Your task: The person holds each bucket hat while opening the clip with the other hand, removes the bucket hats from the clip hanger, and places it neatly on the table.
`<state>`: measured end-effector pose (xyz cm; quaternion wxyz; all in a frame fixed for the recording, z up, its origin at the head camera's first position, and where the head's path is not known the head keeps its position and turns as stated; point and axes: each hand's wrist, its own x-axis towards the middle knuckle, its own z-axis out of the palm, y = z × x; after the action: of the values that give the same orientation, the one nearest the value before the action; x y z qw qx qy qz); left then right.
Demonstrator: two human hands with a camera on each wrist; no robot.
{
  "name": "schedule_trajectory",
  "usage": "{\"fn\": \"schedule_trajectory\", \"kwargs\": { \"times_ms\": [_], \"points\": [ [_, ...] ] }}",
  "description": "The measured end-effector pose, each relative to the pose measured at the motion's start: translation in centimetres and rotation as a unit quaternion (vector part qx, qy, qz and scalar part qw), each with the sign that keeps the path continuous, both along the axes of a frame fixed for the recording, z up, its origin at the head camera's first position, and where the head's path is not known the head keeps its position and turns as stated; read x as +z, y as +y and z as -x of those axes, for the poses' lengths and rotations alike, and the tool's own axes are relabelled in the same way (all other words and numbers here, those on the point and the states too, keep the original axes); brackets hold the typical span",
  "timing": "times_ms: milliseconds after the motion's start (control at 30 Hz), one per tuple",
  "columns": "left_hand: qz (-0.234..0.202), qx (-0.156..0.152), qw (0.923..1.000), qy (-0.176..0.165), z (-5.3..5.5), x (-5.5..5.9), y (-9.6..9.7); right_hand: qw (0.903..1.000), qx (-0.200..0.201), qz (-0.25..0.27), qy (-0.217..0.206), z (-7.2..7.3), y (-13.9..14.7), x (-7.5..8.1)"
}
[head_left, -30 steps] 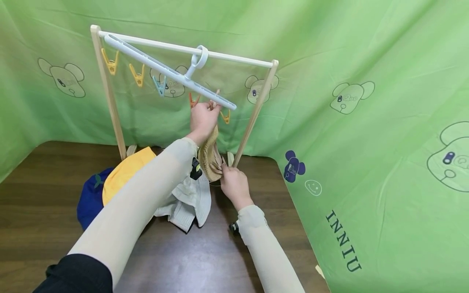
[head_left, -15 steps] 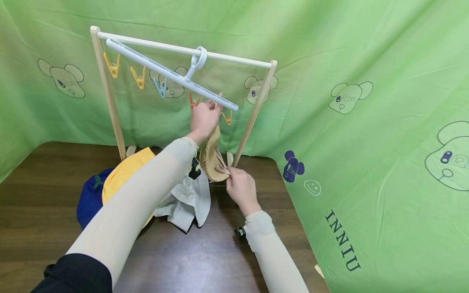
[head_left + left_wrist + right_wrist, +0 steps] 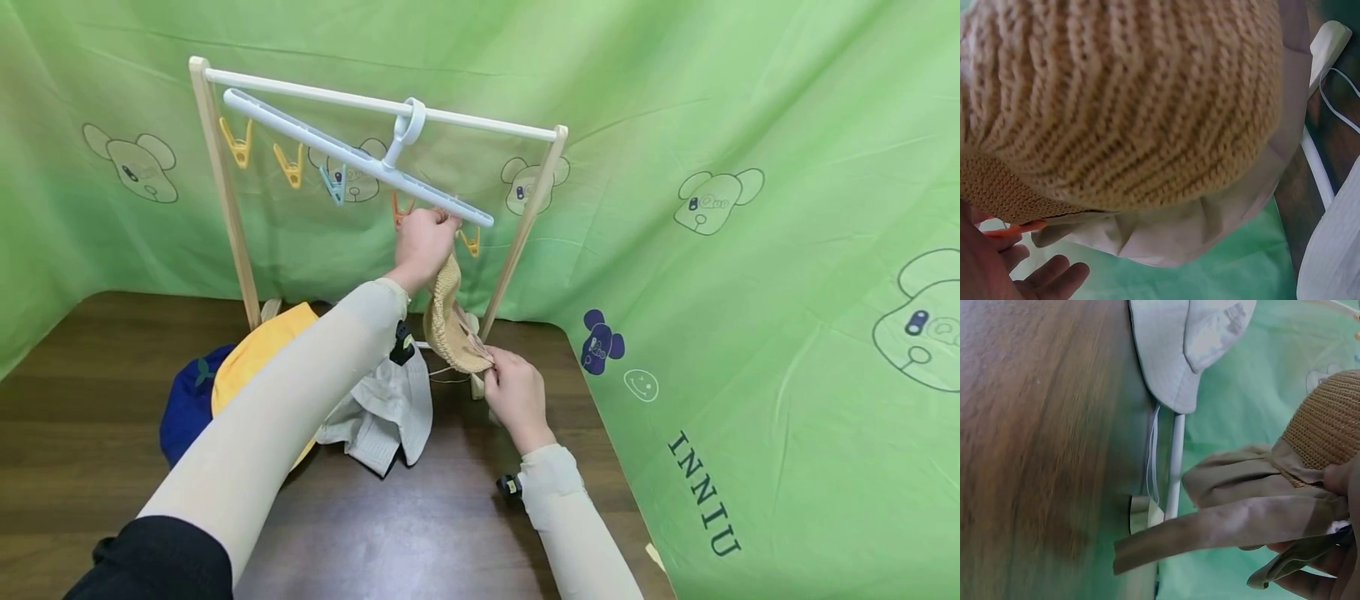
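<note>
A tan knitted hat [image 3: 446,321] with beige cloth trim hangs below the right half of a pale blue clip hanger [image 3: 360,158]. Near the hanger's bar, my left hand [image 3: 423,243] grips the hat's upper edge. An orange clip [image 3: 1016,230] lies against those fingers in the left wrist view. My right hand [image 3: 517,396] pinches the lower right edge of the hat, at its cloth trim. From there a beige ribbon [image 3: 1229,528] sticks out in the right wrist view. Most of the right fingertips are hidden behind the cloth.
The hanger hooks over a white rail [image 3: 300,88] on wooden posts. Yellow clips [image 3: 289,167] and a blue clip [image 3: 333,185] dangle from it. On the table lie a white hat [image 3: 386,408], a yellow hat [image 3: 258,354] and a blue hat [image 3: 183,404]. A green curtain [image 3: 787,333] surrounds them.
My right hand has moved right, pulling the hat's lower edge outward, so the hat spreads wider. My left hand has shifted slightly right, and the hanger has swung a little.
</note>
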<state>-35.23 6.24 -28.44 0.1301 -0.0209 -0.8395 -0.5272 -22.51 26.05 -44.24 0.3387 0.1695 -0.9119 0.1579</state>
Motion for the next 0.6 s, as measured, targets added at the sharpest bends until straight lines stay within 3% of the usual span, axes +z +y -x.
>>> {"fn": "schedule_trajectory", "kwargs": {
  "times_ms": [200,600],
  "points": [
    [0.011,0.005,0.9999,-0.011,0.0,0.2,0.1,0.9999,0.009,0.001,0.007,-0.7,0.8,0.5],
    [0.013,-0.009,0.9998,-0.013,-0.3,0.9,0.2,0.9979,0.023,-0.005,0.059,-1.5,1.3,0.5]
  ]
}}
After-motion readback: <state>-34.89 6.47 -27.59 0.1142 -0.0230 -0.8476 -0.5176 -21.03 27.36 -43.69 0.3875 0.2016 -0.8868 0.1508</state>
